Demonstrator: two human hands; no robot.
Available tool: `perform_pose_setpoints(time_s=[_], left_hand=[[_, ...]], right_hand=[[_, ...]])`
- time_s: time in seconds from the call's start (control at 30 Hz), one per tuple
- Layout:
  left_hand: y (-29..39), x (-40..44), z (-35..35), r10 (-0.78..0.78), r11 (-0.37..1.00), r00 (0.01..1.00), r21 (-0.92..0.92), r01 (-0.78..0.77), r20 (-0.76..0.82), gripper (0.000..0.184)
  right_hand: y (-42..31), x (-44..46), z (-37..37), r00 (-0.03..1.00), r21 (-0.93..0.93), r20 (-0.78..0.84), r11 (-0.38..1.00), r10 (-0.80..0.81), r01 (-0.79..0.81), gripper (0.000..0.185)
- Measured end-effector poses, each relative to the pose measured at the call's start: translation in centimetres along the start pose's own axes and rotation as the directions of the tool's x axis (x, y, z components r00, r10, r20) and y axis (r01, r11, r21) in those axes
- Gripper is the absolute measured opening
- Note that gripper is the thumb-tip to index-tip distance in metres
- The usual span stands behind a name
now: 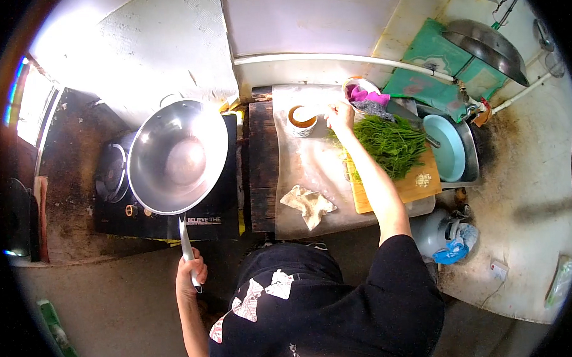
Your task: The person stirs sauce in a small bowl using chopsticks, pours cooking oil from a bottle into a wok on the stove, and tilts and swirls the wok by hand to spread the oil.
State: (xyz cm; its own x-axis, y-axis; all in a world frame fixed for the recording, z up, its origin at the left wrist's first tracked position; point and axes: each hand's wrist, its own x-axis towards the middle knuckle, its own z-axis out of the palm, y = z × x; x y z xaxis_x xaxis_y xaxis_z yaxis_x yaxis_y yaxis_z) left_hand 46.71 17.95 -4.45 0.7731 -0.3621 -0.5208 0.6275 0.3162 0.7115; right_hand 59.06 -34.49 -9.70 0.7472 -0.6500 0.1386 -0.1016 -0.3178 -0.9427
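My left hand (191, 272) is wrapped round the handle of a wide steel wok (183, 158), which sits tilted over the black stove (205, 220). The wok's inside is bare and shiny. Over the counter, my right hand (339, 115) is closed on a white spoon (306, 113). The spoon's bowl is at the mouth of a patterned cup (301, 129) with orange-brown contents. Beside my right forearm, a heap of long green leafy vegetables (392, 143) and a small pile of chopped pale bits (423, 180) lie on a wooden cutting board (378, 197).
A crumpled cloth (308, 205) lies on the counter's front part. A tub with pink and grey cloths (368, 99) stands behind the greens. To the right is a sink with a light-blue basin (444, 148). A gas cylinder (429, 230) stands below, and a metal pan (486, 49) hangs above.
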Motion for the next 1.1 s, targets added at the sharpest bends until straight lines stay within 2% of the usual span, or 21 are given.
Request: perform_pose_setpoints(time_s=[0.07, 0.2, 0.27, 0.3, 0.37, 0.4, 0.47, 0.57, 0.7, 0.8, 0.87, 1.1], left_hand=[[-0.1, 0.0, -0.2, 0.007, 1.0, 1.0, -0.021, -0.006, 0.017, 0.019], [-0.1, 0.1, -0.4, 0.008, 1.0, 1.0, -0.004, -0.008, 0.018, 0.02], [-0.2, 0.1, -0.5, 0.013, 1.0, 1.0, -0.002, -0.013, 0.02, 0.02], [-0.2, 0.1, -0.5, 0.012, 1.0, 1.0, -0.002, -0.012, 0.02, 0.02], [-0.1, 0.1, -0.4, 0.011, 1.0, 1.0, 0.012, -0.012, 0.012, 0.021], [-0.1, 0.1, -0.3, 0.012, 1.0, 1.0, 0.012, -0.012, 0.012, 0.021], [0.0, 0.0, 0.0, 0.017, 1.0, 1.0, 0.017, -0.017, 0.006, 0.021], [0.0, -0.1, -0.1, 0.012, 1.0, 1.0, 0.012, -0.012, 0.005, 0.022], [0.0, 0.0, -0.1, 0.009, 1.0, 1.0, 0.019, -0.009, 0.007, 0.022], [0.1, 0.0, -0.2, 0.004, 1.0, 1.0, 0.01, -0.004, 0.007, 0.023], [0.1, 0.0, -0.2, 0.0, 1.0, 1.0, 0.017, 0.0, 0.009, 0.022], [0.2, 0.0, 0.1, 0.001, 1.0, 1.0, 0.025, -0.002, 0.011, 0.021]], right_hand=[[0.1, 0.2, -0.1, 0.987, -0.06, 0.001, 0.985, -0.16, 0.16, 0.01], [-2.1, -0.1, -0.3, 0.963, -0.16, -0.005, 0.951, -0.269, 0.265, 0.008], [-4.0, -0.6, -0.4, 0.809, -0.362, -0.008, 0.756, -0.588, 0.546, 0.005], [-4.7, -0.9, -0.5, 0.809, -0.363, -0.008, 0.756, -0.588, 0.545, 0.005], [-5.6, -1.4, -0.5, 0.701, -0.381, 0.102, 0.624, -0.706, 0.683, 0.009], [-5.3, -1.4, -0.5, 0.701, -0.38, 0.102, 0.624, -0.706, 0.683, 0.009], [-4.2, -1.2, -0.5, 0.669, -0.441, 0.265, 0.53, -0.694, 0.724, 0.016], [-2.8, -0.9, -0.2, 0.63, -0.466, 0.317, 0.463, -0.709, 0.754, 0.018], [-2.6, -1.1, -0.2, 0.65, -0.495, 0.311, 0.465, -0.694, 0.734, 0.02], [-2.8, -1.2, -0.3, 0.642, -0.445, 0.308, 0.49, -0.702, 0.75, 0.021], [-2.2, -1.2, -0.2, 0.696, -0.464, 0.315, 0.535, -0.646, 0.706, 0.022], [-0.3, -0.8, 0.0, 0.71, -0.459, 0.32, 0.553, -0.627, 0.695, 0.022]])
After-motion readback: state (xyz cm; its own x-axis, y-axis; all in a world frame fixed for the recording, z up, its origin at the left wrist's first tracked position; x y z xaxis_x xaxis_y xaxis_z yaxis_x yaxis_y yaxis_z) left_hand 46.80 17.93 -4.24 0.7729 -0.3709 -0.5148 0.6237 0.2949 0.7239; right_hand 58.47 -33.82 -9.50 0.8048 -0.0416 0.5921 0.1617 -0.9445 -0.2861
